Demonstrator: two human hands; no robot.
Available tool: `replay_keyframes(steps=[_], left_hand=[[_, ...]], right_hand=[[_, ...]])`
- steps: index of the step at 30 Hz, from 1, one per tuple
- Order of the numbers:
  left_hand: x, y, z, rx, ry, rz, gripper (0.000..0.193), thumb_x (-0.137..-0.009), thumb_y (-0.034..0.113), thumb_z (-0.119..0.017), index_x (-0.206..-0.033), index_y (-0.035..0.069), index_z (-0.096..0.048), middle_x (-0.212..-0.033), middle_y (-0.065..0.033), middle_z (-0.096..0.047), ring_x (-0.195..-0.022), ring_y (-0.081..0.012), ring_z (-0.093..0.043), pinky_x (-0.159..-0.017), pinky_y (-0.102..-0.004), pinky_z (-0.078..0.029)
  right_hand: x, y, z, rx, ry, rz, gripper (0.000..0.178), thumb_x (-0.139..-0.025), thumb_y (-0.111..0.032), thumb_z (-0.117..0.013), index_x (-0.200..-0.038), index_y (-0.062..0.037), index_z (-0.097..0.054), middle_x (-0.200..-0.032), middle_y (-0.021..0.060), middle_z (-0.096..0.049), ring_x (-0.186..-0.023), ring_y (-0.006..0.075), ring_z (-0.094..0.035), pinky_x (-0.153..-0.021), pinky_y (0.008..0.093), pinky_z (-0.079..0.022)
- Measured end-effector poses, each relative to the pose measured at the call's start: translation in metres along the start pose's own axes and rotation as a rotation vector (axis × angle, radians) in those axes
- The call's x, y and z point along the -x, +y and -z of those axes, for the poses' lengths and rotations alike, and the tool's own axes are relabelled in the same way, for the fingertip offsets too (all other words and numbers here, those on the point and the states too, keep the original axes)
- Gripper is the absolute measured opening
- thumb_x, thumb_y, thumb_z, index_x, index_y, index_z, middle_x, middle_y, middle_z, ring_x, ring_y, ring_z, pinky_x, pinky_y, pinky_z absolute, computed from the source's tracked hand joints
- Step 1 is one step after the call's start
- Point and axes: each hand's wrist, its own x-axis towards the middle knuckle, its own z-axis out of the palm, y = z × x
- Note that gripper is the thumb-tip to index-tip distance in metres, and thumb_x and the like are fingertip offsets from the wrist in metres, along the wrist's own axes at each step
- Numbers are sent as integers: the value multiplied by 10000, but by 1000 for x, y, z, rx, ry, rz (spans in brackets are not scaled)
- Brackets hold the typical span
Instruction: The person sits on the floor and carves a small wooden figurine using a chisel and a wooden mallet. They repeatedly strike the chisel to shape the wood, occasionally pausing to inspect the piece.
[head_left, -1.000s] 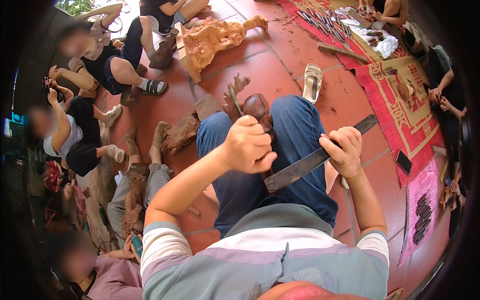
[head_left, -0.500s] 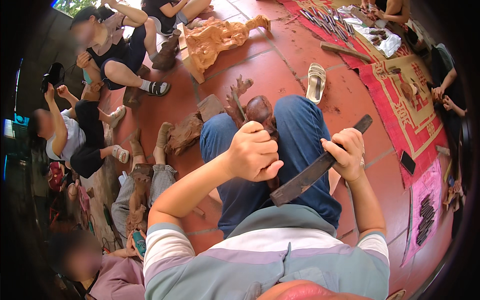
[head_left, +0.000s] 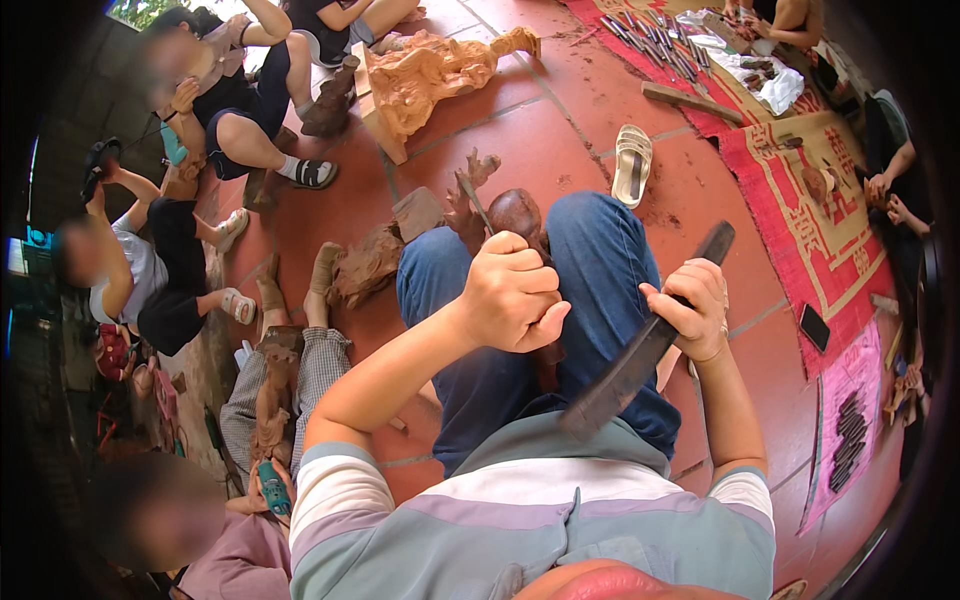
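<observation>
Left hand [head_left: 513, 293] is gripping thin tool [head_left: 474, 202], fingers curled tight, shaft pointing to 11 o'clock. Right hand [head_left: 694, 306] is clasping dark bar [head_left: 628, 372], fingers wrapped, bar slanting 1-to-7 o'clock. Wood carving [head_left: 516, 213] is sitting between knees [head_left: 592, 232], left hand's 12 o'clock.

Dark bar [head_left: 632, 366] slanted; thin tool [head_left: 475, 204] tilted; brown carving [head_left: 515, 211] between knees [head_left: 592, 226].
</observation>
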Motion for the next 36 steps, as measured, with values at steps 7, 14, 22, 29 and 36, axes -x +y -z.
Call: replay_keyframes(steps=[7,14,22,29,36], left_hand=[[4,-1,-2,-37,-24,-1,204,-693,138,-625,-521,124,-516,-594,17,-476,-528,-175,-431,-617,-333,-353],[3,-1,2,-28,-40,-6,209,-678,130,-631,-512,124,-506,-591,15,-476,-520,-179,-425,-623,-330,-359],[4,0,4,-52,-63,-10,207,-673,128,-635,-512,115,-505,-588,13,-471,-520,-180,-423,-626,-334,-355],[0,2,23,-234,0,24,199,-716,173,-660,-552,107,-567,-628,10,-517,-557,-183,-468,-674,-348,-373],[-5,23,6,-68,-9,65,268,-745,263,-691,-540,134,-577,-654,17,-480,-629,-172,-458,-746,-339,-353]], right_hand=[[8,-2,-2,48,-16,-22,267,-743,-68,-773,-926,-192,-623,-842,-19,-538,-782,186,-570,-782,372,-472],[10,-5,2,104,-11,-107,270,-757,-62,-768,-934,-191,-609,-847,-19,-542,-786,189,-573,-804,382,-479],[17,-3,-1,75,3,-101,276,-751,-72,-767,-947,-194,-616,-840,-17,-546,-793,193,-575,-807,380,-478],[16,-1,1,181,-19,-166,289,-724,-58,-746,-965,-177,-642,-855,-7,-557,-802,204,-579,-795,383,-469],[15,-5,0,124,-26,-131,307,-719,-57,-766,-973,-179,-643,-851,-11,-549,-804,196,-570,-781,377,-462]])
